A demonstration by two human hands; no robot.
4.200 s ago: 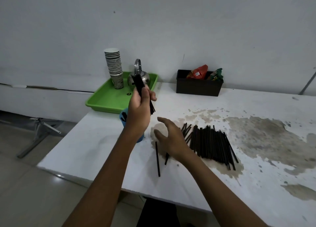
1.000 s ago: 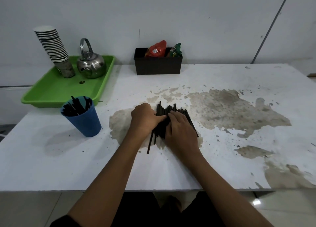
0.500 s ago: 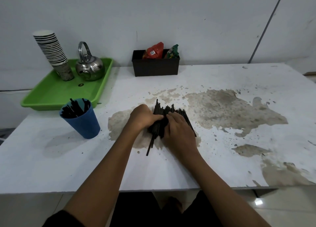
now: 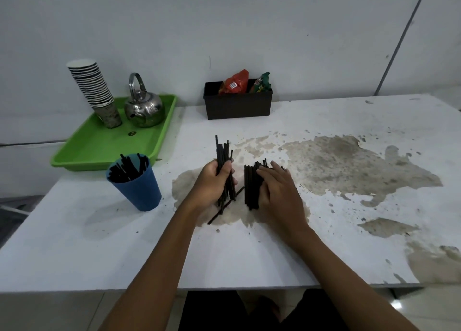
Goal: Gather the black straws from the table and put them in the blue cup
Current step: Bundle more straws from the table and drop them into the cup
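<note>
The left hand (image 4: 214, 181) is wrapped around a bundle of black straws (image 4: 222, 153), fingers curled tight on it, holding the bundle nearly upright with its lower ends at or just above the stained white counter (image 4: 249, 251); whether they touch it cannot be told. Just to its right, the right hand (image 4: 279, 188) lies flat, fingers together, pressing on a second pile of straws (image 4: 250, 188) that rests on the counter. One loose straw (image 4: 225, 206) lies slanted on the counter between the two hands. To the left of the left hand stands the blue cup (image 4: 136, 183), already stuffed with black straws poking out of its rim. Behind it a green tray (image 4: 99, 147) carries a stack of paper cups (image 4: 93, 91) and a steel kettle (image 4: 143, 106). By the wall sits a black box (image 4: 237, 105) with snack packets (image 4: 234, 82) in it
</note>
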